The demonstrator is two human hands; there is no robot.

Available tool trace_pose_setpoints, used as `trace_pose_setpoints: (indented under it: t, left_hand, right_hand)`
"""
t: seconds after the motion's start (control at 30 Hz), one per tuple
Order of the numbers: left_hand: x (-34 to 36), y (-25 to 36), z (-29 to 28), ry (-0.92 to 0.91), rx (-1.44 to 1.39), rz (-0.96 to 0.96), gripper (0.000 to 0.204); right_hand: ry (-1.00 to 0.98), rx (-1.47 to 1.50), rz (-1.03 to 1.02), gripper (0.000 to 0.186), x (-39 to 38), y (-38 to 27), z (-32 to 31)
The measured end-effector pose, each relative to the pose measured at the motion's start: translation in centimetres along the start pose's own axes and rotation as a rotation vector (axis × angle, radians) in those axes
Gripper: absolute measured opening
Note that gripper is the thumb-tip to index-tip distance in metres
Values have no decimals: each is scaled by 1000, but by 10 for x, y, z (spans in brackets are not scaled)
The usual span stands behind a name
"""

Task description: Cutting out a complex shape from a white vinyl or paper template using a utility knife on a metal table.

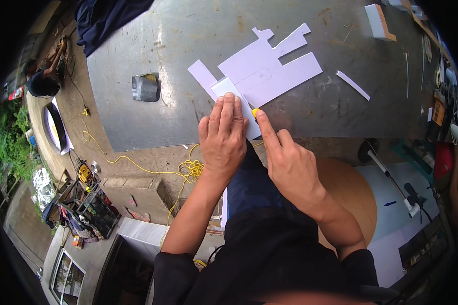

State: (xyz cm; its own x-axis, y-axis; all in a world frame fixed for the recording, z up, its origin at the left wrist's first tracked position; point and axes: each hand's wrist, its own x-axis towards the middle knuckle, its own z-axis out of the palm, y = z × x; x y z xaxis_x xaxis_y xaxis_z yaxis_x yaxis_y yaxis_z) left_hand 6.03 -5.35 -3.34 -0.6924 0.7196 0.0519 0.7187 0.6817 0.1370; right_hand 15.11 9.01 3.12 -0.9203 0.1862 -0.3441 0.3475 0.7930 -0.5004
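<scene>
Grey metal worktable in a cluttered workshop, scuffed and bare at its near edge. On it, a white cut-out sheet; just below that sheet, a small white strip near the table edge. Left hand flat, fingers together and extended, pressing the strip down. Right hand beside it, index finger stretched along a yellow utility knife, mostly hidden, closed around it. Right of the sheet, a loose white offcut.

Grey metal table: white cut-out sheet, white strip, crumpled foil packet, white block, dark cloth laid on top.
</scene>
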Motion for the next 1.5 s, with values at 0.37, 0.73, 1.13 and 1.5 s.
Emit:
trace_pose_setpoints:
  t: [0.37, 0.73, 1.13, 1.5]
  left_hand:
    - [1, 0, 1, 22, 21, -2, 46]
    - [2, 0, 1, 22, 39, 4, 46]
    - [2, 2, 0, 16, 32, -6, 46]
    - [1, 2, 1, -13, 6, -19, 49]
  right_hand:
    - [10, -33, -6, 76, 1, -8, 1]
    - [-46, -333, 27, 70, 8, -32, -9]
    - [-164, -265, 89, 77, 3, -33, -18]
    - [-200, -312, 75, 82, -15, -26, -19]
